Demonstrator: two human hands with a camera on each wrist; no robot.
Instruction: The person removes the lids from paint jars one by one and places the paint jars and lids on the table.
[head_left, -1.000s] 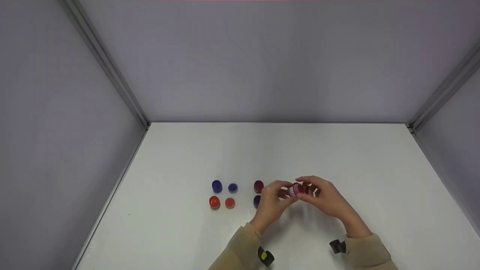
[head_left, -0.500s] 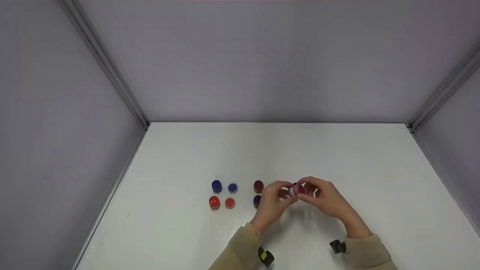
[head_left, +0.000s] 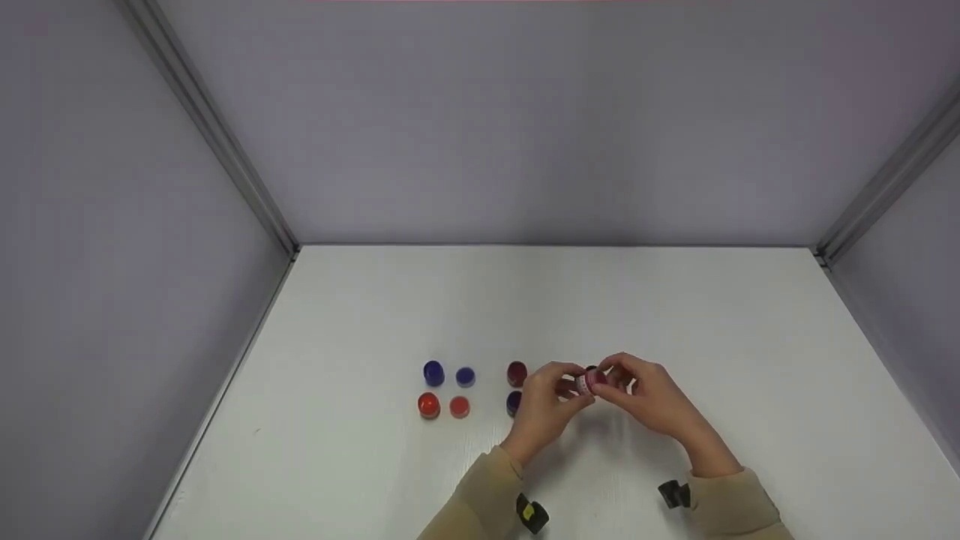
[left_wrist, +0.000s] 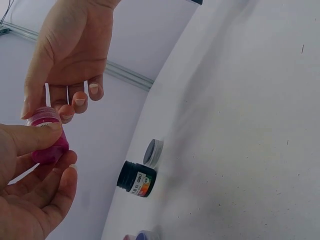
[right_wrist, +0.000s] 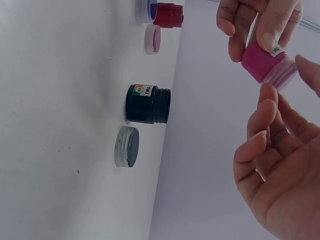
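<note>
Both hands hold a small pink paint jar just above the white table. My left hand grips the jar's body between thumb and fingers. My right hand pinches its pale cap with thumb and fingertips. In the right wrist view the jar sits between the left fingers above and the right hand below. Under the hands stands an open dark green jar with its lid lying beside it.
Left of the hands stand a blue jar with its lid, an orange-red jar with its lid, a dark red jar and a purple jar. Grey walls enclose the table on three sides.
Both hands keep hold of the pink jar in the same spot. The right fingers have shifted slightly on the cap.
</note>
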